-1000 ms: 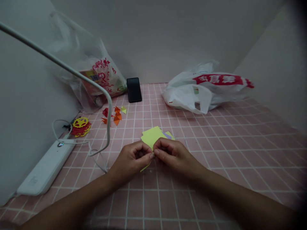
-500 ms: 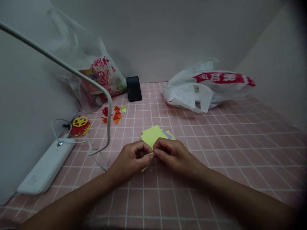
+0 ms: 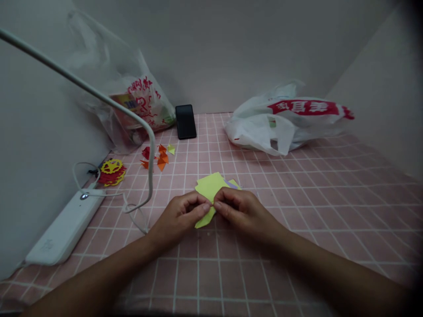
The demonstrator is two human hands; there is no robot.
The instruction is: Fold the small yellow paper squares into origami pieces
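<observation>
Both the left hand (image 3: 180, 215) and right hand (image 3: 243, 209) pinch the yellow paper (image 3: 205, 219), which now sticks out lower beneath the fingertips than a moment ago, above the table (image 3: 297, 198).

Both hands meet over a pink tiled tabletop (image 3: 297, 211). The left hand (image 3: 180, 218) and the right hand (image 3: 243, 211) pinch a small folded yellow-green paper (image 3: 204, 219) between thumbs and fingertips, with the fingertips almost touching. Just behind them lies a stack of yellow paper squares (image 3: 209, 185) with a purple edge showing. Farther back are orange and red paper scraps (image 3: 158, 157), a black phone (image 3: 185, 121), 2 plastic bags (image 3: 284, 123), and red and yellow paper cutouts (image 3: 111, 171) beside a white lamp base (image 3: 62, 231).
</observation>
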